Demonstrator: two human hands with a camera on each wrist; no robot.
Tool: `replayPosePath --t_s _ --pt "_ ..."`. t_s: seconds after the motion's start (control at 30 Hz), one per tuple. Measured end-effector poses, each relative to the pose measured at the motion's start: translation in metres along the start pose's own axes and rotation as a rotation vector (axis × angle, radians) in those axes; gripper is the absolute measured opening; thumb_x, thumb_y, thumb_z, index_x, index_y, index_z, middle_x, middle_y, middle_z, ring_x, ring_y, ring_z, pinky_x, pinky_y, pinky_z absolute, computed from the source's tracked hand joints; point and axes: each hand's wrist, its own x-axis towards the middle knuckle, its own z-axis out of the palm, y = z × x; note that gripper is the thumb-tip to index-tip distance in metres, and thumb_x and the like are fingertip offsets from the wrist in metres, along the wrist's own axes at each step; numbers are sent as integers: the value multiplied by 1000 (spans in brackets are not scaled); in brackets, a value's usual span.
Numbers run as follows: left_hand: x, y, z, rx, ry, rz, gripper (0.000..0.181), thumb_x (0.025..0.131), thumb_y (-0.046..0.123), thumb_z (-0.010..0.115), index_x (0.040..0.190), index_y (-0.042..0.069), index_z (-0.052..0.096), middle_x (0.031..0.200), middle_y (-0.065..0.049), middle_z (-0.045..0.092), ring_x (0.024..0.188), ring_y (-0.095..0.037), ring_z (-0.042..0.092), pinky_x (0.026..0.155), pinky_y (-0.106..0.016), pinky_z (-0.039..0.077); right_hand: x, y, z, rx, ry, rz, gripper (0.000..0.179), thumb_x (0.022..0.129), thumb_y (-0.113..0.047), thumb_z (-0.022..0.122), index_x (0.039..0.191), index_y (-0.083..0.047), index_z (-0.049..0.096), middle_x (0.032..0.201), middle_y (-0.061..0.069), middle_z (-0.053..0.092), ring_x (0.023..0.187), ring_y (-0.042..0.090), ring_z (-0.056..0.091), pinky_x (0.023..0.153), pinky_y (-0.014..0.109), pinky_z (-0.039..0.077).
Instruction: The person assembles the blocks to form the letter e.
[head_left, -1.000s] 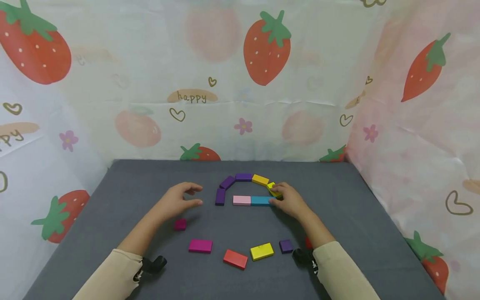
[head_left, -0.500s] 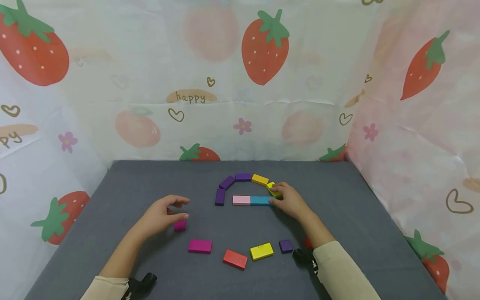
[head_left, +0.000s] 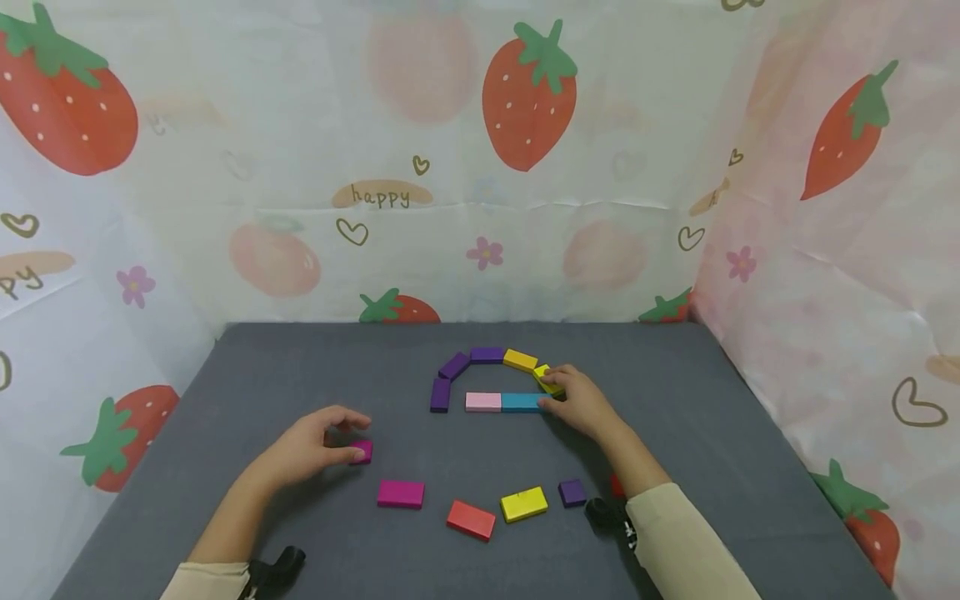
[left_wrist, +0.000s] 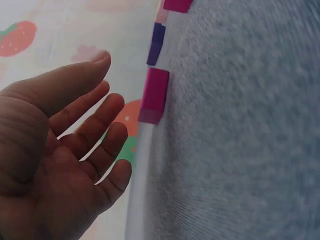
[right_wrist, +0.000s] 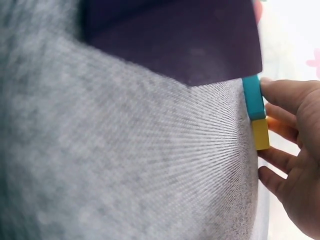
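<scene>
The grey table [head_left: 637, 358] carries everything. Near the middle of its far edge, the right hand [head_left: 581, 406] touches the teal block [head_left: 521, 403] and the yellow end block [right_wrist: 260, 134]; whether it pinches or merely steadies them, I cannot tell. The left hand [head_left: 303, 446], fingers loosely spread and gripping nothing, hovers at the small magenta block [head_left: 366, 447], toward the left edge. Fetching this seems the step; lifting it calls for closing thumb and fingers. It looks squat, smooth, square-edged.
</scene>
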Motion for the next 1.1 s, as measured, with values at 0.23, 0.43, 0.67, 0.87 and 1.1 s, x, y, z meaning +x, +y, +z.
replayPosePath --t_s 0.23,0.43,0.67,0.87,1.1 --pt "-2 -9 5 37 -16 15 47 85 32 85 125 14 70 124 -4 66 112 -25 60 98 -52 49 -1 0 2 9 -8 15 47 96 -27 74 137 -7 64 143 14 55 134 36 51 113 54 40" --pt "-2 -8 5 72 -27 25 47 83 32 86 123 13 70 120 -4 65 109 -24 60 95 -50 50 -1 1 2 15 -3 7 47 96 -25 74 137 -6 64 143 14 56 134 36 52 113 53 40" --pt "0 -11 5 86 -29 17 44 82 31 87 121 16 72 116 0 64 104 -19 56 92 -43 49 -1 -2 -1 22 -6 0 47 96 -25 74 137 -4 64 142 14 56 134 37 52 112 54 41" --pt "3 -16 7 120 -18 39 41 83 32 86 119 16 74 113 2 65 99 -16 55 86 -35 48 -2 -2 -2 11 -6 -9 48 96 -26 73 138 -4 64 142 15 56 133 37 52 111 54 43" --pt "3 -16 9 137 -11 28 37 84 29 86 117 18 75 108 5 64 96 -15 53 84 -34 47 -2 -3 -2 11 -4 -9 48 96 -25 73 138 -4 63 142 15 56 133 37 53 110 54 43"
